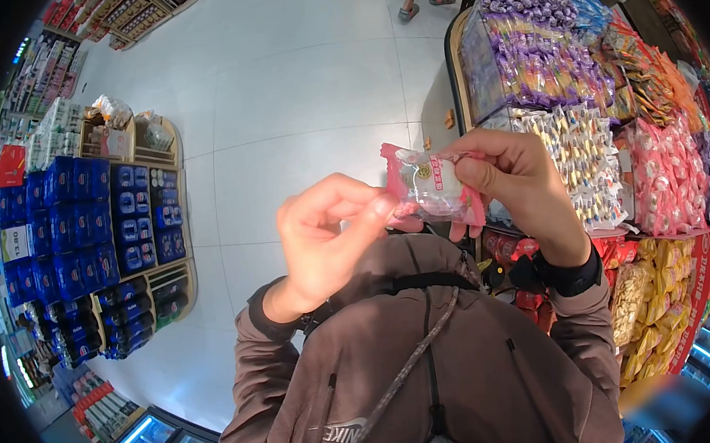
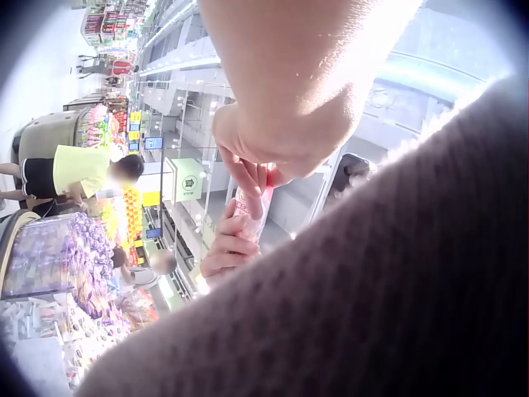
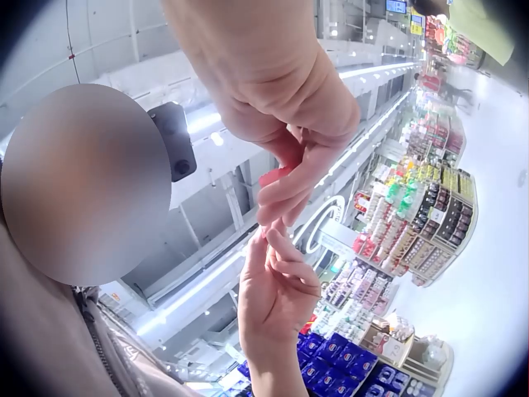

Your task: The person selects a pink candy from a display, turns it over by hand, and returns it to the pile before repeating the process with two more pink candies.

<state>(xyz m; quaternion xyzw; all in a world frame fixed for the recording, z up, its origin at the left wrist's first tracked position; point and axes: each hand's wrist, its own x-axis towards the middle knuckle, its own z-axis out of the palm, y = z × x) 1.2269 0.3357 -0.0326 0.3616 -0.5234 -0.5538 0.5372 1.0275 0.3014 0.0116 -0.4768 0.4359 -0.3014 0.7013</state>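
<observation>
A small clear packet with pink ends [image 1: 428, 182], red print and something white inside is held up before the chest. My left hand [image 1: 323, 236] pinches its left end between thumb and forefinger. At the other end, my right hand [image 1: 525, 178] grips the wrapper, thumb in front. The left wrist view has the packet [image 2: 256, 205] between my left hand [image 2: 285, 136] and the right hand's fingers [image 2: 231, 250]. In the right wrist view my right hand [image 3: 289, 124] hides most of it, with a pink bit [image 3: 271, 176] showing, and my left hand [image 3: 277, 289] is close below.
To the right stands a display of bagged sweets, with purple packs [image 1: 525, 57], white packs [image 1: 577, 152] and pink packs [image 1: 668, 171]. Blue packs [image 1: 62, 217] are stacked on a shelf at the left. A person in a yellow-green top [image 2: 81, 172] stands beyond the display.
</observation>
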